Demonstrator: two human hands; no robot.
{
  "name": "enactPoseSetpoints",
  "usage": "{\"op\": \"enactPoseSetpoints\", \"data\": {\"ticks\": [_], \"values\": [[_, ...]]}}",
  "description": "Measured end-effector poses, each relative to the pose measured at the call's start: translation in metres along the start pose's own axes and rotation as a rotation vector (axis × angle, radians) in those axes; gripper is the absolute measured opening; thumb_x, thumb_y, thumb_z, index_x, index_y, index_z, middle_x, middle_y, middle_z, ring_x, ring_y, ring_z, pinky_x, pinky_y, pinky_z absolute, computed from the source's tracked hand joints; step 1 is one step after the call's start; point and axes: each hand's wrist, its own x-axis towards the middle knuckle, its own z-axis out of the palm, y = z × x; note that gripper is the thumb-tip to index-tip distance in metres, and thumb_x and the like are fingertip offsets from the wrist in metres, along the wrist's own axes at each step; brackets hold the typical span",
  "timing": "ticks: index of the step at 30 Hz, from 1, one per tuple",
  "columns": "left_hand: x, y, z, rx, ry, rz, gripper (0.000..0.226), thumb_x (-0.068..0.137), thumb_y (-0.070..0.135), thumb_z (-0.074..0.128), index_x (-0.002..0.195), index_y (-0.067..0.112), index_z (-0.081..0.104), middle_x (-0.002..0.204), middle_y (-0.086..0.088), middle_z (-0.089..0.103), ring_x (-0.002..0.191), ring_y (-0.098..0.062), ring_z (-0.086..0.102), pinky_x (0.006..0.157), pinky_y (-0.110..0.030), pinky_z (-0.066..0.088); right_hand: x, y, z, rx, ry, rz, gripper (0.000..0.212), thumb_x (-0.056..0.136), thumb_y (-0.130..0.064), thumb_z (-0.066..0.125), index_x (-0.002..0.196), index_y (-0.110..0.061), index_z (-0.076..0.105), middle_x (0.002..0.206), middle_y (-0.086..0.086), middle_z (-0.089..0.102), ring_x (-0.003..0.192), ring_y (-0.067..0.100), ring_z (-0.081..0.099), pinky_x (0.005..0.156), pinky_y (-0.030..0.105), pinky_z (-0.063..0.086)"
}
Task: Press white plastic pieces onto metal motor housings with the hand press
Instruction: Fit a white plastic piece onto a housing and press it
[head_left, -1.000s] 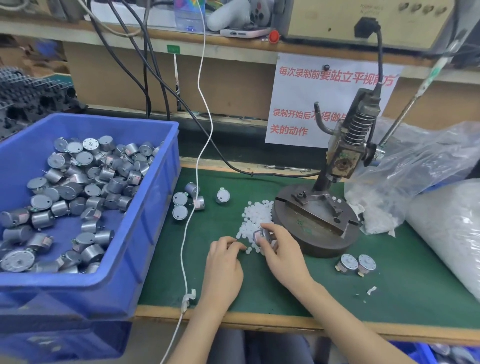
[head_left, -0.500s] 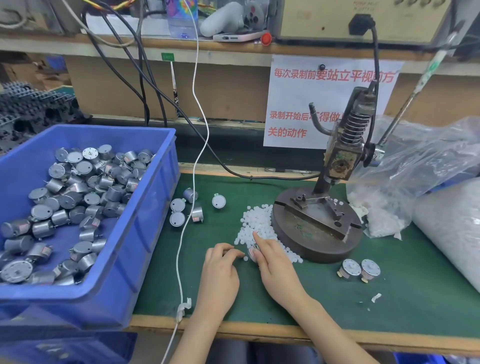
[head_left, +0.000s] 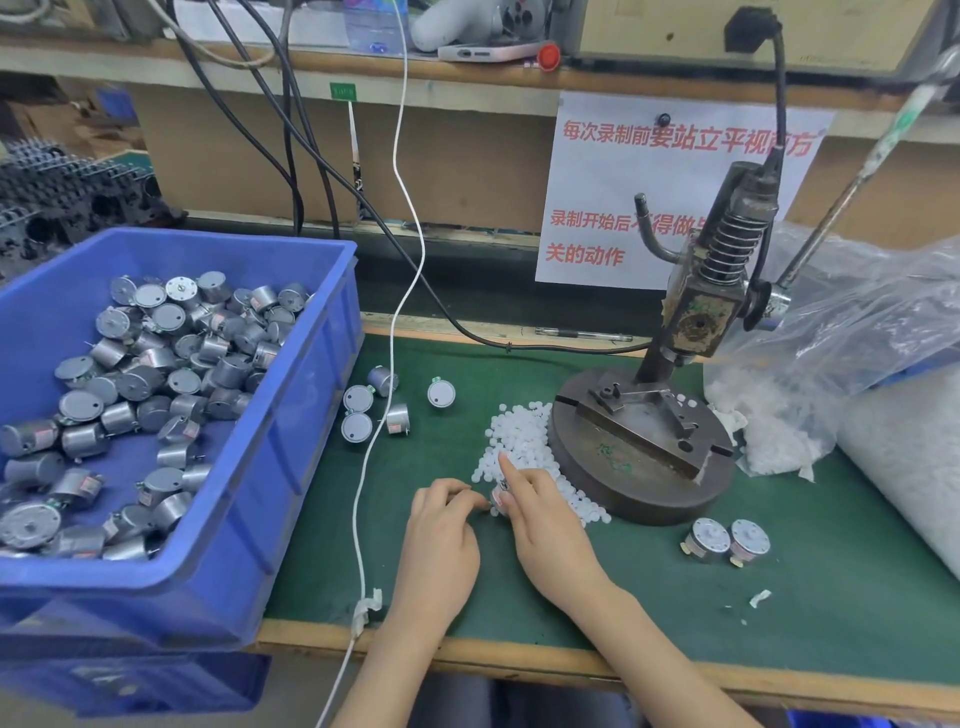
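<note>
Motor housing (head_left: 500, 492) shows only as a small metal sliver between the two hands, low on the green mat (head_left: 831, 623) near the front edge of the bench. The right hand (head_left: 550, 525) lies over it and grips it, thumb against its side. Its index finger (head_left: 508, 467) stretches straight forward with the tip on the white plastic pieces (head_left: 524, 436), and its other fingers are hidden under the palm. The left hand (head_left: 441, 540) rests just beside the housing, fingers curled and tips drawn together close to it; whether they pinch a piece cannot be told. A white cable (head_left: 363, 483) runs down the mat left of the hands and over the bench edge. To the right a white scrap (head_left: 760, 597) lies alone, and beyond it two motors (head_left: 727, 540) stand touching each other near the press foot. The white pieces are heaped against the left rim of the round base (head_left: 613, 467) of the hand press (head_left: 701, 312), with a few on its plate. Farther left, five loose motors (head_left: 358, 400) lie on the mat beside a blue bin (head_left: 291, 467) that holds many more. A clear plastic bag (head_left: 857, 322) slumps right of the press, white bits in its low end. The press lever (head_left: 857, 176) slants up to the right. A paper sign (head_left: 623, 171) with red writing hangs on the back board behind it, black cables (head_left: 291, 156) drop at the left, and a phone (head_left: 488, 52) lies on the shelf above.
</note>
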Motion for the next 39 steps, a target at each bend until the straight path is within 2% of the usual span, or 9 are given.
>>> {"op": "enactPoseSetpoints", "data": {"ticks": [10,16,22,27,30,32,35,37,39], "values": [[0.000,0.001,-0.002,-0.016,0.002,-0.002,0.041,0.078,-0.015,0.041,0.096,0.008,0.069,0.104,-0.005,0.056,0.093,-0.011,0.036,0.084,-0.012,0.026,0.001,-0.003,0.004,-0.128,-0.018,0.008,0.050,0.100,-0.023,0.033,0.148,-0.021,0.019,0.124,0.005,0.039,0.094,0.024,0.053,0.078,0.035,0.046],[0.001,0.001,-0.003,-0.066,0.029,-0.089,0.036,0.080,-0.015,0.037,0.101,0.002,0.060,0.101,-0.007,0.055,0.096,-0.022,0.047,0.082,-0.016,0.030,0.000,-0.014,0.009,-0.251,0.001,-0.033,0.050,0.100,-0.019,0.033,0.148,-0.016,0.018,0.128,0.010,0.038,0.093,0.028,0.050,0.069,0.026,0.030],[0.002,0.003,-0.004,-0.104,0.052,-0.112,0.032,0.079,-0.017,0.038,0.096,-0.001,0.061,0.096,-0.009,0.054,0.089,-0.018,0.045,0.080,-0.017,0.031,0.000,-0.022,0.012,-0.258,0.026,-0.065,0.049,0.099,-0.014,0.039,0.145,-0.010,0.026,0.125,0.020,0.043,0.091,0.033,0.053,0.065,0.029,0.030],[0.002,0.004,-0.006,-0.079,0.028,-0.099,0.031,0.080,-0.015,0.039,0.094,-0.001,0.061,0.097,-0.010,0.055,0.088,-0.017,0.042,0.078,-0.015,0.027,0.000,-0.021,0.018,-0.259,0.034,-0.049,0.050,0.101,-0.019,0.034,0.148,-0.015,0.018,0.131,0.015,0.037,0.100,0.029,0.049,0.067,0.029,0.029],[0.001,0.005,-0.007,-0.065,0.016,-0.094,0.031,0.080,-0.015,0.039,0.094,-0.001,0.062,0.098,-0.011,0.055,0.089,-0.018,0.043,0.079,-0.015,0.028,0.002,-0.019,0.019,-0.252,0.039,0.010,0.050,0.101,-0.023,0.033,0.148,-0.018,0.018,0.127,0.011,0.036,0.096,0.028,0.050,0.066,0.029,0.032],[0.001,0.005,-0.007,-0.054,0.019,-0.086,0.032,0.079,-0.016,0.039,0.095,-0.001,0.063,0.098,-0.011,0.055,0.091,-0.021,0.045,0.080,-0.016,0.029,0.000,-0.017,0.015,-0.092,0.074,0.075,0.047,0.100,-0.025,0.035,0.146,-0.019,0.027,0.121,0.008,0.040,0.093,0.026,0.052,0.071,0.030,0.037],[0.001,0.006,-0.007,-0.055,0.028,-0.098,0.029,0.081,-0.013,0.042,0.094,0.001,0.064,0.099,-0.009,0.055,0.093,-0.022,0.046,0.080,-0.015,0.028,-0.005,-0.016,0.003,0.351,0.187,0.192,0.031,0.094,-0.026,0.052,0.125,-0.022,0.054,0.103,-0.007,0.055,0.090,0.011,0.056,0.083,0.017,0.040],[0.001,0.006,-0.007,-0.059,0.033,-0.095,0.027,0.081,-0.012,0.044,0.091,0.002,0.065,0.097,-0.006,0.054,0.091,-0.017,0.043,0.079,-0.014,0.027,-0.008,-0.015,-0.004,0.559,0.237,0.286,0.013,0.089,-0.029,0.059,0.102,-0.031,0.061,0.087,-0.019,0.062,0.078,-0.001,0.056,0.076,0.010,0.042],[0.001,0.006,-0.007,-0.063,0.037,-0.095,0.026,0.081,-0.011,0.045,0.089,0.003,0.066,0.096,-0.004,0.054,0.090,-0.014,0.041,0.078,-0.012,0.026,-0.011,-0.017,-0.010,0.763,0.257,0.344,0.010,0.086,-0.028,0.062,0.096,-0.028,0.060,0.078,-0.017,0.066,0.069,-0.001,0.058,0.068,0.014,0.046]]}}
